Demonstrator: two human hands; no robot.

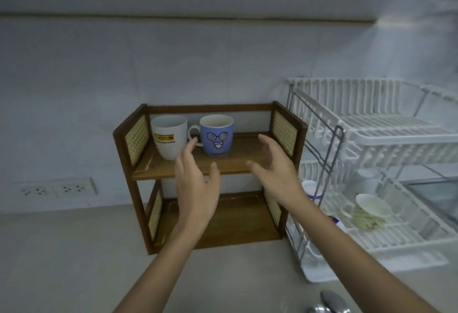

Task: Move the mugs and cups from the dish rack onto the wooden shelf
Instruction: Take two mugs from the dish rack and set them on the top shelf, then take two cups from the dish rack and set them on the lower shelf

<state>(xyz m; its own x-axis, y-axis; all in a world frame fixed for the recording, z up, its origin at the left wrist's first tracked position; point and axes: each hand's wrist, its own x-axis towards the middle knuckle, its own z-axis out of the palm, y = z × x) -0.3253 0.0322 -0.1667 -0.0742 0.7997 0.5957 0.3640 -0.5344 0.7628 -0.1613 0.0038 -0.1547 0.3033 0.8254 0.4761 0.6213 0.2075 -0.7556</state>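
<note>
A two-level wooden shelf (250,150) stands against the wall. On its top board stand a white mug (168,139) with a yellow label and a blue mug (217,136) with a cartoon face, both upright. My left hand (195,183) is open in front of the shelf, its fingertips near the blue mug's handle. My right hand (277,166) is open too, to the right of the blue mug, holding nothing. The white dish rack (371,144) stands at the right. Its lower tier holds a tilted white cup (374,207), another pale cup (366,177) behind it and a white cup (311,188) partly hidden by my right wrist.
A double wall socket (58,188) sits low on the wall at the left. The grey counter (62,263) runs under the shelf and rack. A metal tap (332,302) shows at the bottom edge. The shelf's lower board (235,223) is bare.
</note>
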